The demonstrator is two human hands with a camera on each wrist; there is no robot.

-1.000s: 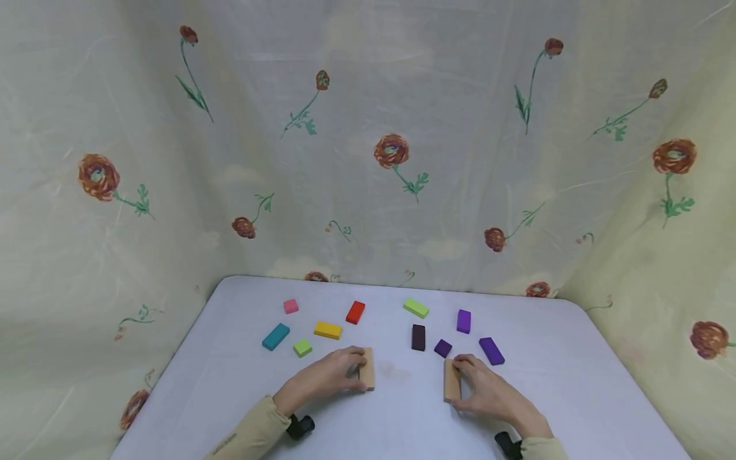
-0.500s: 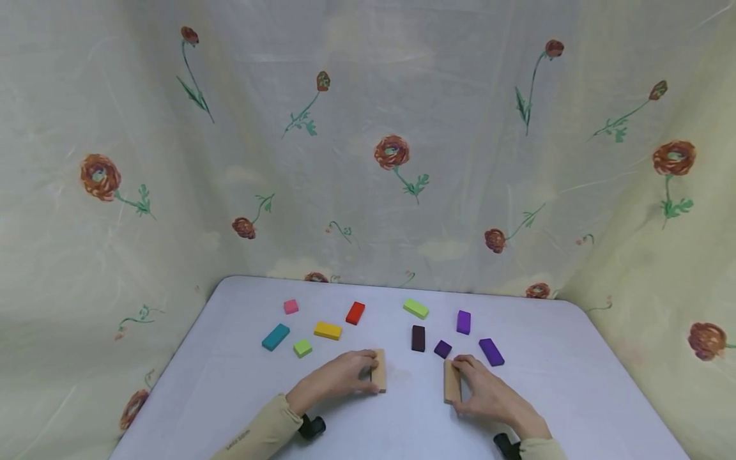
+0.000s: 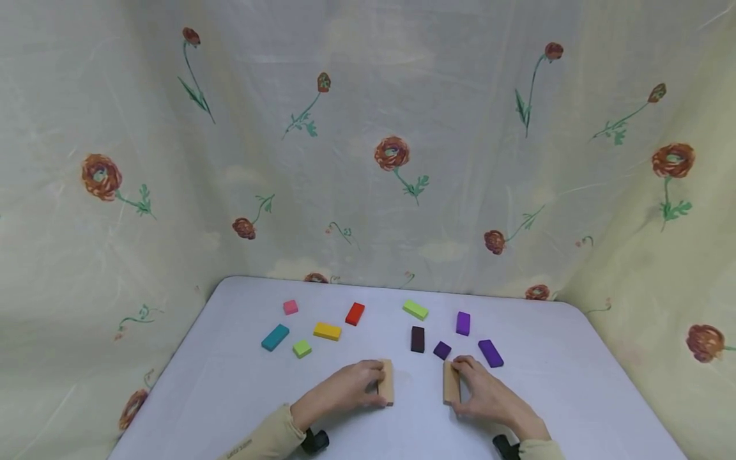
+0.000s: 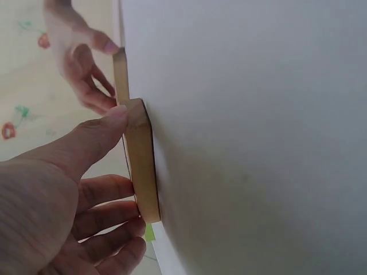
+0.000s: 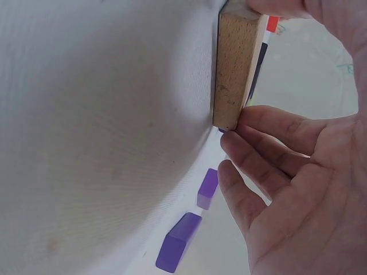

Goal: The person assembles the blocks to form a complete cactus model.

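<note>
My left hand (image 3: 358,387) pinches a plain wooden block (image 3: 386,383) between thumb and fingers, close on the white table. To its right, my right hand (image 3: 487,395) holds a matching wooden block (image 3: 451,383) the same way, by its two ends. A gap of bare tabletop separates the two blocks, which lie roughly parallel. In the left wrist view the thumb sits on the near end of the left block (image 4: 141,163) and fingertips are at its far end. The right wrist view shows the wood grain of the right block (image 5: 234,71).
Left of centre lie a teal block (image 3: 275,337), a pink one (image 3: 290,307), a yellow one (image 3: 327,331), a red one (image 3: 354,314) and a small green one (image 3: 301,348). Beyond my right hand are a dark block (image 3: 418,339), a long green block (image 3: 415,310) and several purple blocks (image 3: 490,352).
My left hand has slid its wooden block to the right, and lately a little nearer to me, narrowing the gap. The right hand and its block have stayed in place.
</note>
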